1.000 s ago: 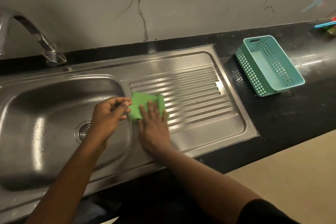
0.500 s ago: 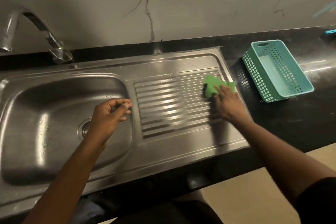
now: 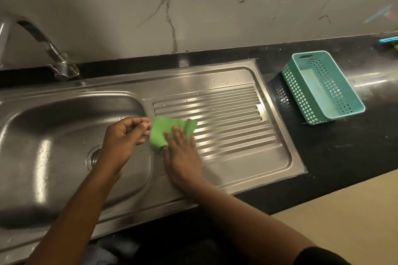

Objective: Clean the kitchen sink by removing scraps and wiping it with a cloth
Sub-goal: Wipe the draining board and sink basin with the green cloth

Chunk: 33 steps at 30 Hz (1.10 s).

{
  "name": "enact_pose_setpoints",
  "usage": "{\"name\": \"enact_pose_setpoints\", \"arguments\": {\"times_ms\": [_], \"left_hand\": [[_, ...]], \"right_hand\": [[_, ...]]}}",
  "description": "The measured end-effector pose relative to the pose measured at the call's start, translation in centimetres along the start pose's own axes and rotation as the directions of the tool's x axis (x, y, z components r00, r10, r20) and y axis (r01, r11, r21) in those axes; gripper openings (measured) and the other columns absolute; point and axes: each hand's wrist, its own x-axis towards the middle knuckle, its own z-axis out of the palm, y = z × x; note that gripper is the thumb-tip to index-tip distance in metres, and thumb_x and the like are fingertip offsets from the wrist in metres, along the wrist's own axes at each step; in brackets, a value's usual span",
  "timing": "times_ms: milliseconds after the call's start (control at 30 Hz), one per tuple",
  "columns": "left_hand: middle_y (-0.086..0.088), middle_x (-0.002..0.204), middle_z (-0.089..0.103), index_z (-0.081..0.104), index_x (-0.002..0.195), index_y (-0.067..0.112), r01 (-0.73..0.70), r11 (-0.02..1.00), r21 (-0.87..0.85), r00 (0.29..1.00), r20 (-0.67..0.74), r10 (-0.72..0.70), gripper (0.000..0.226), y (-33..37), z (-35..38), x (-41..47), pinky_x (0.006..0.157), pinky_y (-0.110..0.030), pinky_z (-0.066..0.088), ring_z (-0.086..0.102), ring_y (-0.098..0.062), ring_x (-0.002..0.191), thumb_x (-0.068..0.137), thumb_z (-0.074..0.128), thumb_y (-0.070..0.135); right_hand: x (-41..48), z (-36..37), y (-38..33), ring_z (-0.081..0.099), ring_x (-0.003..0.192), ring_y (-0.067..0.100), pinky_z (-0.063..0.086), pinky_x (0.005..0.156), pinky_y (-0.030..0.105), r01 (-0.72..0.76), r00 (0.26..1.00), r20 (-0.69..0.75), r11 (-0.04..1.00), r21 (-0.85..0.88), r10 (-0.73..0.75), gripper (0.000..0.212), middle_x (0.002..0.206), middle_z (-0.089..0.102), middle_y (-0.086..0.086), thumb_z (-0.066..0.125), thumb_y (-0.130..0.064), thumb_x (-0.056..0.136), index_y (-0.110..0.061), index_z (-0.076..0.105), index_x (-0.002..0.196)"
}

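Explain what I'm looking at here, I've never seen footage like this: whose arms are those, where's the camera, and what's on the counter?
There is no machine here. A person wears a wide-angle camera on the head, looking forward and down, so both arms reach in from the bottom of the picture.

The right hand lies flat on a green cloth, pressing it onto the ridged draining board of a steel sink, near the bowl's edge. The left hand hovers over the bowl with fingers loosely curled; I cannot tell whether it holds anything. The drain shows beside the wrist, and small specks dot the bowl.

A tap curves in at the back left. On the black counter to the right stands an empty turquoise basket. Behind is a marbled wall.
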Motion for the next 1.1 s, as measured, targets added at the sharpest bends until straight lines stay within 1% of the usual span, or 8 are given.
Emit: {"name": "enact_pose_setpoints", "arguments": {"times_ms": [100,167,333,467,567,667,800,1100], "left_hand": [[-0.013,0.114,0.079,0.074,0.119,0.007,-0.014,1.0,-0.02,1.0,-0.01,0.014,0.02,0.4,0.2,0.2,0.09,-0.037,0.059,0.075,-0.028,0.105,0.104,0.062,0.009],[-0.01,0.111,0.08,0.076,0.115,0.013,-0.036,0.999,-0.034,0.999,-0.035,0.034,0.017,0.8,-0.1,0.4,0.089,-0.036,0.061,0.076,-0.026,0.104,0.103,0.063,0.011],[-0.002,0.108,0.081,0.077,0.108,0.023,-0.068,0.996,-0.05,0.996,-0.065,0.065,0.016,0.8,-1.1,0.7,0.087,-0.036,0.06,0.078,-0.018,0.1,0.103,0.065,0.015],[-0.003,0.11,0.081,0.076,0.116,0.014,-0.043,0.999,-0.025,0.997,-0.06,0.042,0.018,0.1,-1.2,0.5,0.086,-0.035,0.061,0.078,-0.021,0.102,0.102,0.065,0.015],[-0.003,0.111,0.081,0.076,0.116,0.013,-0.022,1.0,-0.021,0.999,-0.05,0.021,0.018,-0.4,-1.2,0.3,0.09,-0.04,0.061,0.077,-0.023,0.103,0.103,0.064,0.013],[-0.004,0.112,0.081,0.076,0.116,0.012,-0.014,1.0,-0.022,0.999,-0.049,0.013,0.017,-0.7,-1.4,0.2,0.09,-0.04,0.061,0.077,-0.024,0.104,0.103,0.064,0.013],[-0.007,0.114,0.08,0.075,0.119,0.008,-0.011,0.999,-0.03,0.998,-0.058,0.009,0.02,-1.0,-1.6,0.0,0.089,-0.038,0.06,0.077,-0.025,0.105,0.103,0.064,0.012],[-0.012,0.112,0.08,0.075,0.117,0.008,-0.019,0.999,-0.03,0.999,-0.049,0.017,0.019,-0.7,-0.8,0.4,0.088,-0.039,0.059,0.076,-0.029,0.104,0.103,0.063,0.011]], "right_hand": [[0.9,-0.7,-2.6,0.059,0.13,0.028,0.034,0.118,0.042,0.086,0.996,0.028,0.987,0.136,-0.09,0.046,0.127,0.071,0.013,0.033,-0.04,0.107,-0.013,0.068,0.122],[2.2,-2.6,-2.2,0.067,0.1,0.036,0.048,0.094,0.042,-0.004,1.0,0.026,0.969,0.247,-0.002,0.053,0.1,0.075,0.018,0.029,-0.043,0.106,-0.009,0.07,0.105],[6.1,-10.7,6.1,0.066,0.086,0.028,0.053,0.073,0.035,-0.258,0.89,-0.149,0.745,0.615,0.431,0.043,0.092,0.068,0.008,0.037,-0.034,0.113,-0.005,0.069,0.106],[7.9,-16.6,14.8,0.065,0.084,0.009,0.043,0.061,0.007,-0.302,0.737,-0.451,0.843,0.445,0.503,0.039,0.094,0.065,-0.006,0.037,-0.036,0.109,-0.016,0.063,0.132],[8.5,-17.8,19.6,0.065,0.103,0.017,0.05,0.085,0.028,-0.347,0.84,-0.378,0.921,0.179,0.39,0.047,0.119,0.067,0.002,0.039,-0.033,0.109,-0.022,0.049,0.153],[8.6,-14.5,20.7,0.033,0.15,0.041,0.027,0.124,0.051,-0.344,0.935,-0.141,0.929,-0.137,0.325,0.052,0.162,0.038,0.022,0.037,-0.029,0.11,-0.011,0.038,0.159],[7.1,-8.4,14.6,0.005,0.16,0.039,0.009,0.129,0.056,-0.378,0.923,-0.141,0.911,-0.168,0.357,0.06,0.172,0.012,0.018,0.022,-0.04,0.111,-0.016,0.017,0.166],[5.8,-0.1,-1.0,0.008,0.161,0.031,0.005,0.13,0.049,0.036,0.992,0.127,0.996,-0.079,-0.026,0.059,0.173,0.014,0.012,0.024,-0.043,0.109,-0.023,0.024,0.165]]}}
